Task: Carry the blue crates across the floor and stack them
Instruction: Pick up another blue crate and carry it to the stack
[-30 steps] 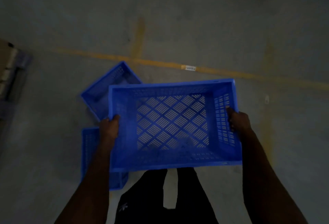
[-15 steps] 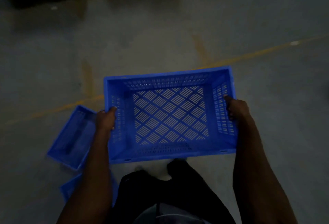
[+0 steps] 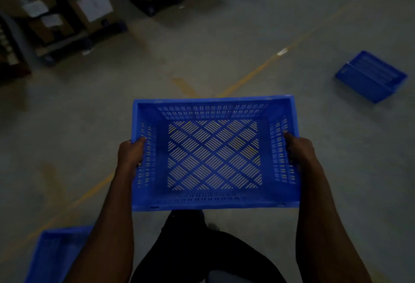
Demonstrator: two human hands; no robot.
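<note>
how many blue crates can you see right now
3. One crate is held in front by the left hand and right hand; one lies on the floor far right; one is cut off bottom left. Others may lie out of view.

The carried crate (image 3: 215,152) is moulded blue plastic with a smooth, faintly glossy rim; its walls are slotted and its base is an open lattice. The crate at the right edge of the floor (image 3: 371,76) shows ribbed blue plastic. The floor (image 3: 224,42) is matt grey concrete, stained, with worn yellow painted lines (image 3: 253,73). Brown cardboard boxes (image 3: 89,8) carry white paper labels.
</note>
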